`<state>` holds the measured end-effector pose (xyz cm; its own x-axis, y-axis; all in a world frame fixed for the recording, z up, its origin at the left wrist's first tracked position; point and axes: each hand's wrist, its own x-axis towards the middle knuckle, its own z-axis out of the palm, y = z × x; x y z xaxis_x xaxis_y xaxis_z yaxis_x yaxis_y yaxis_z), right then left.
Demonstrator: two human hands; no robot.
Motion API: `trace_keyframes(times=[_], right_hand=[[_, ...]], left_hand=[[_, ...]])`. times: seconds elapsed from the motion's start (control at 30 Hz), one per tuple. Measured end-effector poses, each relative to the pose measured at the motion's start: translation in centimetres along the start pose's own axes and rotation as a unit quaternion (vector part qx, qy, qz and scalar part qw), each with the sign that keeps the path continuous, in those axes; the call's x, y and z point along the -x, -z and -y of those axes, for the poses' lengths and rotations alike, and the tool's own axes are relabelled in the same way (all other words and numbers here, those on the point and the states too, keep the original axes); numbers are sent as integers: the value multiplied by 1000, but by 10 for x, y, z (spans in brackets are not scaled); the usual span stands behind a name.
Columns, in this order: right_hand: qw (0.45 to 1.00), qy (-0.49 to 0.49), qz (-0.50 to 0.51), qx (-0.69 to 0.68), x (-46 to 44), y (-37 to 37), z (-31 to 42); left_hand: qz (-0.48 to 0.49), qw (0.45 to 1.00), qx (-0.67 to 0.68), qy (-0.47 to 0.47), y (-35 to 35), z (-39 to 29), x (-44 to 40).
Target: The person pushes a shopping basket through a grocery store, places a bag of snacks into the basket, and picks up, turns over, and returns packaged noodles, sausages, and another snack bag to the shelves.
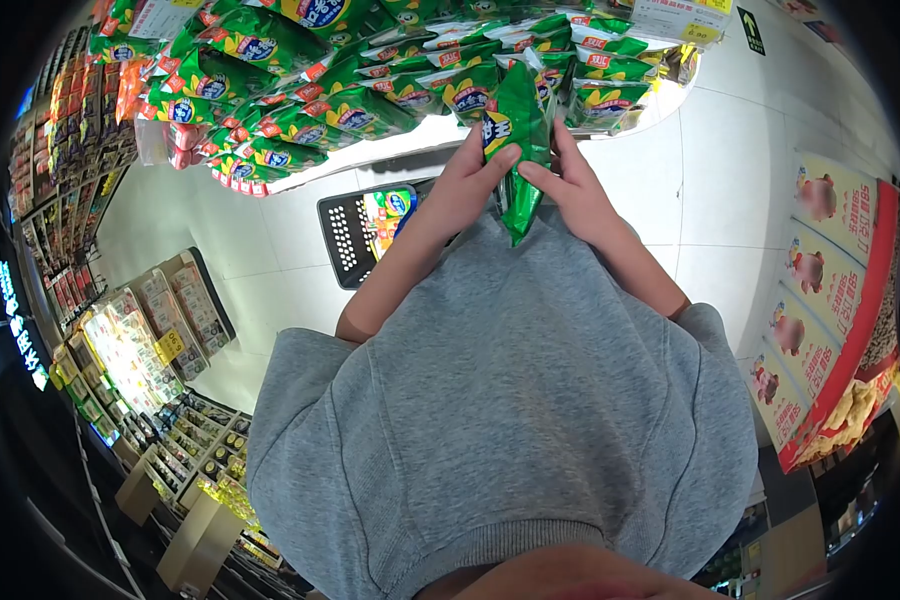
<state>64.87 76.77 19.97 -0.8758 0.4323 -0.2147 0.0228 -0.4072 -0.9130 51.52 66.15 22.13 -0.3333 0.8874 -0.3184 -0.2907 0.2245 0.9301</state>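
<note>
A shiny green snack bag (522, 125) with yellow and blue print is held upright in front of my chest. My left hand (477, 172) grips its left side, the thumb pressed on the front. On the other side my right hand (567, 178) clasps it, its thumb also across the front. The fingers behind the bag are partly hidden. Just beyond it, rows of similar green bags (365, 112) with red corners fill a lit display shelf (375, 150).
A black shopping basket (345, 240) with packets inside stands on the tiled floor (270, 235), left of my arms. Price tags (675, 22) hang along the display. A red-edged promotional stand (820, 310) is at right; stocked shelves (60, 190) and a bin with a yellow sign (170, 345) are at left.
</note>
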Motion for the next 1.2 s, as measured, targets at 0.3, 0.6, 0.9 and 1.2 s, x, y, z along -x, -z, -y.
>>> trace_keyframes(times=[0.3,0.6,0.9,1.2], right_hand=[[1000,-2,7,1,1,0,0],[1000,1,9,4,1,0,-2],[999,-22,-16,17,4,3,-5],[999,11,-8,36,6,3,-7]], left_hand=[[6,1000,-4,-19,-1,9,0],[11,999,-24,-23,0,10,2],[10,999,-41,-16,-5,5,4],[-2,1000,12,-20,-4,10,3]])
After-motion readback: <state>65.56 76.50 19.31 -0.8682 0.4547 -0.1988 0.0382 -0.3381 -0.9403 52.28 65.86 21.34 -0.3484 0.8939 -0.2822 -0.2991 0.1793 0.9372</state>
